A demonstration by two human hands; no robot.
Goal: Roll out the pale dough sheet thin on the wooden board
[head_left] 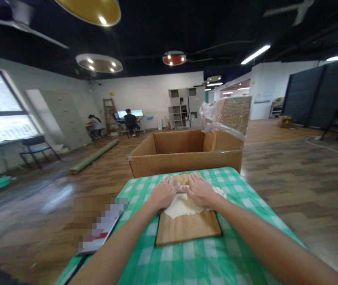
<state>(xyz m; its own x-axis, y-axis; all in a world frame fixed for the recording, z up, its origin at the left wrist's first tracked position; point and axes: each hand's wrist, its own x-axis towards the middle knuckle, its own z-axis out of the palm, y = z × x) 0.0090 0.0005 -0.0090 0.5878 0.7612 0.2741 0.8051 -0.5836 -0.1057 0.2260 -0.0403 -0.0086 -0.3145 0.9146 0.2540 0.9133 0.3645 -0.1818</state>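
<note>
left hand (163,194), right hand (201,190) stretched forward, palms down

Left hand (163,194) and right hand (201,192) over some dough (183,206), thumbs close
It's on a wooden board (188,229), green check cloth (238,213) under that, big open carton (183,161) just beyond.

This looks like a big office: a person (131,120) sits at bright computer screens (138,113), a tall cabinet (63,116) stands by the window (4,95), and long lights (255,54) shine under the dark ceiling (145,27).
</note>
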